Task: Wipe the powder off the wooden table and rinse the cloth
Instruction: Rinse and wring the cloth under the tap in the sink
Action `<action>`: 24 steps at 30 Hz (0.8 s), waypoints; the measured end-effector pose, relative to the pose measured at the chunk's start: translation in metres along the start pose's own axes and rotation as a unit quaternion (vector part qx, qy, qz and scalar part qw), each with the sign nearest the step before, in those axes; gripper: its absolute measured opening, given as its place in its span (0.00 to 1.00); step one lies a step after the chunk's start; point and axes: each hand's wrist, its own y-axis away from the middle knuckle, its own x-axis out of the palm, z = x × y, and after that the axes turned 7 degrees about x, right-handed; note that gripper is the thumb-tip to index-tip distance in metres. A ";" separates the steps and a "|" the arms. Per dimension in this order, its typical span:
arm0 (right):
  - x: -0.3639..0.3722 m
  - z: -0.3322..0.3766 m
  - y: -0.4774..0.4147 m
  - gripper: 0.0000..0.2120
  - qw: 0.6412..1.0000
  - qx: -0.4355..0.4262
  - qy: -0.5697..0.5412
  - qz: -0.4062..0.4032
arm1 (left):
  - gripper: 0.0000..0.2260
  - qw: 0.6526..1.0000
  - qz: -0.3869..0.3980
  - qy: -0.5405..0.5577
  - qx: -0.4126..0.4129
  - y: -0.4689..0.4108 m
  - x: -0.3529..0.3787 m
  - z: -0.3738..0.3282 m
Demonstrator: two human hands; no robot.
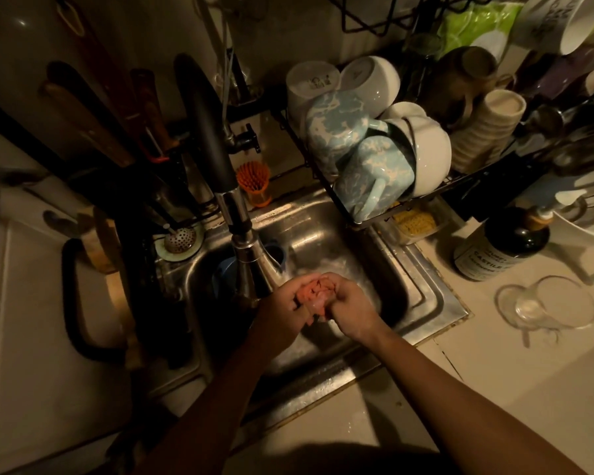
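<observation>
Pink cloth [318, 292] bunched between both hands [318, 305] over sink [422, 296].

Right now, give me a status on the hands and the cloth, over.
Left hand and right hand both gripping the pink cloth, bunched between them. Held over the sink, just right of the faucet head. Nothing in the way.

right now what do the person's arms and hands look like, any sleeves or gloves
Left forearm and right forearm are bare as far up as the frame shows, no sleeves or cuffs. The left hand and right hand wear no gloves. No watch, bracelet or ring shows, though the light is dim.
</observation>
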 end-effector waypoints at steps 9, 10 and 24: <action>-0.013 0.009 0.007 0.25 0.956 0.201 -0.159 0.145 | 0.13 0.998 -0.055 -0.021 -0.038 0.000 0.003 0.002; -0.017 0.011 0.006 0.29 0.945 0.234 -0.153 0.168 | 0.14 0.998 -0.043 -0.035 -0.026 0.001 0.001 -0.002; 0.002 -0.004 0.005 0.07 0.954 0.133 -0.242 0.113 | 0.17 0.969 -0.187 -0.055 -0.149 -0.007 0.004 0.033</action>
